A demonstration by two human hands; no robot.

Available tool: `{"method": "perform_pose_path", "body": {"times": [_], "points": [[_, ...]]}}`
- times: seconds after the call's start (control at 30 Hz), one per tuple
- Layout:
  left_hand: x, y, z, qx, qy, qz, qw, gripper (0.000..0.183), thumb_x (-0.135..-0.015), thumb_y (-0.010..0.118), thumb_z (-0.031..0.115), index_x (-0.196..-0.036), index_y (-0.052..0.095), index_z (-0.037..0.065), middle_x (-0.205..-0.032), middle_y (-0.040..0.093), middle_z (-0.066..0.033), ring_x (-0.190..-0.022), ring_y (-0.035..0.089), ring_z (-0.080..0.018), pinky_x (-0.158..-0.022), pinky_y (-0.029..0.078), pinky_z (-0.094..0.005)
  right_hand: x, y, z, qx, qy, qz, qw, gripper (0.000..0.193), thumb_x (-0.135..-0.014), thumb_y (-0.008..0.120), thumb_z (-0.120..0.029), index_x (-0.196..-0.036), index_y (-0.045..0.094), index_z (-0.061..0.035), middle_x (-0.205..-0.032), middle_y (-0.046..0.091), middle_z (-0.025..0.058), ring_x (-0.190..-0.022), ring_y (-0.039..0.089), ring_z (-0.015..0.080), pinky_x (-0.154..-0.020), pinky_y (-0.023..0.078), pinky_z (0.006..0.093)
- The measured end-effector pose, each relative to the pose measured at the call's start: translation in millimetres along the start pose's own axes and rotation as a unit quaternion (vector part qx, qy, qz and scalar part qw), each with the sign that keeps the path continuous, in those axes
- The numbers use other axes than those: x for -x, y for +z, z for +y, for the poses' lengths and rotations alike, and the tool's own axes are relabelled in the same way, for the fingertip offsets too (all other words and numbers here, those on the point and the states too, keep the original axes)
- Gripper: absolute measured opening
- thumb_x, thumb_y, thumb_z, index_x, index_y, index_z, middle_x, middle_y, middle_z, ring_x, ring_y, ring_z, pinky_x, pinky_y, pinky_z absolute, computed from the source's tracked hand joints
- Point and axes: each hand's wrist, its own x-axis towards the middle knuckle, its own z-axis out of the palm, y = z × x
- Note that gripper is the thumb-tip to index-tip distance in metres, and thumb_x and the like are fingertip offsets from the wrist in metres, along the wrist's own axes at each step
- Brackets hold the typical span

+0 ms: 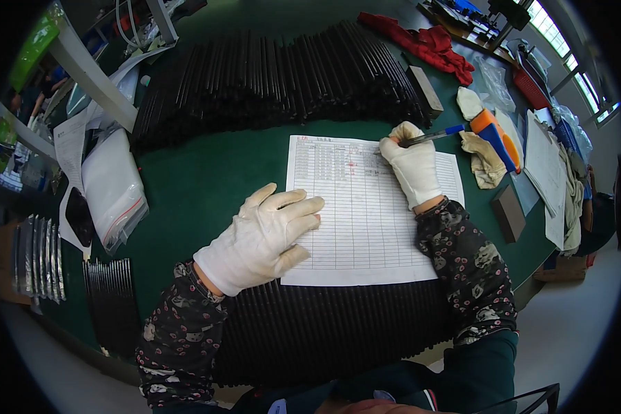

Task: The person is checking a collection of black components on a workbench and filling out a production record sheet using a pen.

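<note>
Green table [207, 186] in front of me. Printed sheet [372, 234] sits between batches of black rods [283, 76], probably for easy reach. Left hand [259, 238], fingers loosely spread, rests on its edge, likely so it won't slide; right hand [412, 165] pinches a pen [431, 136], writing-style.

The sheet [372, 217] bears a ruled table with a short heading, partly red, and small dark and red entries in its upper rows. The paper [70, 146] at the left carries fine print, too small to read.
</note>
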Motion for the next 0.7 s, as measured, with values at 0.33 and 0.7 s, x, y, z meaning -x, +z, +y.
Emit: {"method": "perform_pose_path", "body": {"times": [0.33,0.7], "points": [[2,0,0,-0.007,0.001,0.002,1.000,0.035,-0.079,0.064,0.021,-0.110,0.059,0.007,-0.127,0.054,-0.0050,-0.120,0.049,-0.0243,-0.104,0.034,-0.0511,0,-1,-4,-0.029,0.016,0.018,0.999,0.010,-0.076,0.061,-0.005,-0.070,0.054,-0.0025,-0.060,0.050,-0.0010,-0.058,0.045,0.0061,-0.057,0.041,0.0212],[3,0,-5,0.008,0.009,0.000,1.000,0.038,-0.076,0.066,0.017,-0.112,0.057,0.006,-0.127,0.054,-0.0080,-0.121,0.048,-0.0278,-0.104,0.033,-0.0534,-6,-31,-12,-0.222,0.165,-0.044,0.960,0.012,-0.085,0.064,-0.012,-0.078,0.055,-0.0094,-0.060,0.056,0.0015,-0.043,0.043,0.0044,-0.040,0.033,0.0172]]}}
